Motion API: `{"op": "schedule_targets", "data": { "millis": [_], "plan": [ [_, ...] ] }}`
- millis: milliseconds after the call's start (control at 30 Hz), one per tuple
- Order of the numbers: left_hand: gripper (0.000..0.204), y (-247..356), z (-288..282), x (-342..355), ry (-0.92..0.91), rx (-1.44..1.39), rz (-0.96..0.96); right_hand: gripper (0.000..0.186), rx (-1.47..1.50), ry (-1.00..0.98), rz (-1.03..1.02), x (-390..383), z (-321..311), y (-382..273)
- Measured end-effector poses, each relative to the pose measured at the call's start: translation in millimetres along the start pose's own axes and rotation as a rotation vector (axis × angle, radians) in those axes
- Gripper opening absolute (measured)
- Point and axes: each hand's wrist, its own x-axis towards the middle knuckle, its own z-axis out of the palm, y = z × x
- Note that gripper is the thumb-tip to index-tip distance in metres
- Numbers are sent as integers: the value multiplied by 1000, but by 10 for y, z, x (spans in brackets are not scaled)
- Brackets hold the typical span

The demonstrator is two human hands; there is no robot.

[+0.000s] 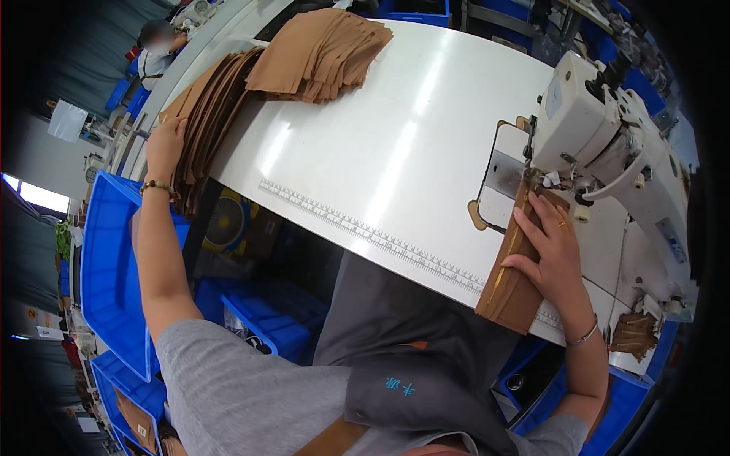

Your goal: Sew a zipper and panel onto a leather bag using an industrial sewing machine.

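Note:
At the far left, my left hand (165, 147) is on the outer edge of a fanned stack of brown fabric pieces (211, 106), fingers closed on a piece at its border. Across the table, my right hand (551, 243) lies flat with fingers spread on a folded brown fabric piece (511, 289), which has a yellowish line along its length. The far end of that piece sits by the needle area of a white sewing machine (582, 114); the machine head hides the exact contact. The near end hangs over the table's front edge.
A second brown fabric pile (319, 57) lies at the back of the white table (365, 144). A printed ruler strip (372, 232) runs along the front edge. Blue bins (114, 266) stand at the left. Another person (157, 49) sits at the far left.

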Motion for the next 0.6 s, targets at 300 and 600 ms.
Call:
{"op": "schedule_targets", "data": {
  "millis": [300, 600],
  "plan": [
    [28, 140, -413, 134, 14, 313, 29, 78, 8, 5, 3, 19, -35, -35],
    [58, 2175, -1359, -766, -598, -966, 279, 77, -36, -17, 25, -11, -10, -7]
  ]
}}
